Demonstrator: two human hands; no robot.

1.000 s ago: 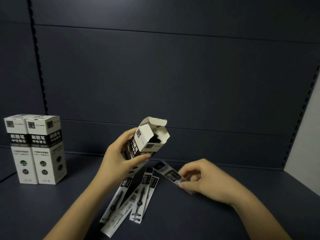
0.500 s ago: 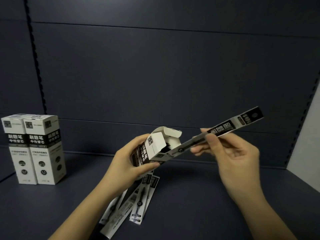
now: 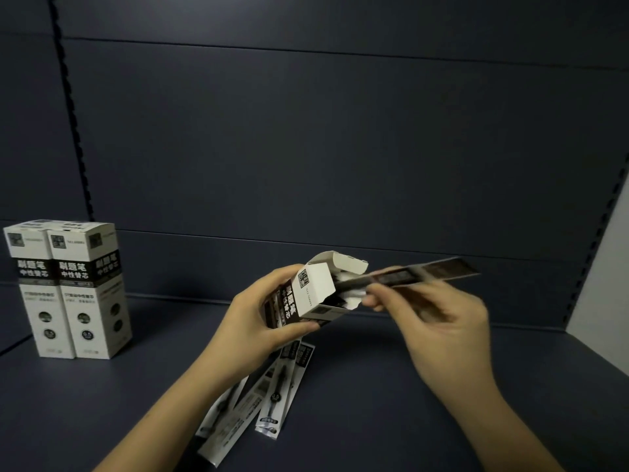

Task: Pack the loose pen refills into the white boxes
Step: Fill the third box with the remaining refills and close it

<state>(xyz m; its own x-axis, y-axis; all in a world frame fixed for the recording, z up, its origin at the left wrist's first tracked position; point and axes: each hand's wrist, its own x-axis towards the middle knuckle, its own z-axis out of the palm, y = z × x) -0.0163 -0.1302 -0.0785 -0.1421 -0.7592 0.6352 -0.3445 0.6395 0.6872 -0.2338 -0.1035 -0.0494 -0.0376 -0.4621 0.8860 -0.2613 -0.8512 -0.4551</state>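
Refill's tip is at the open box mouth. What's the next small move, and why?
Probably slide the refill packet deeper into the open white box. The right hand pinches it with its near end already inside the mouth, most of it still outside, while the left hand holds the box tilted toward it.

Matt card, glossy film on my feed.
I see matt cardboard on the open white box [image 3: 315,294], shiny plastic sleeves on the loose refills [image 3: 279,396], and a smooth matt counter [image 3: 357,403].
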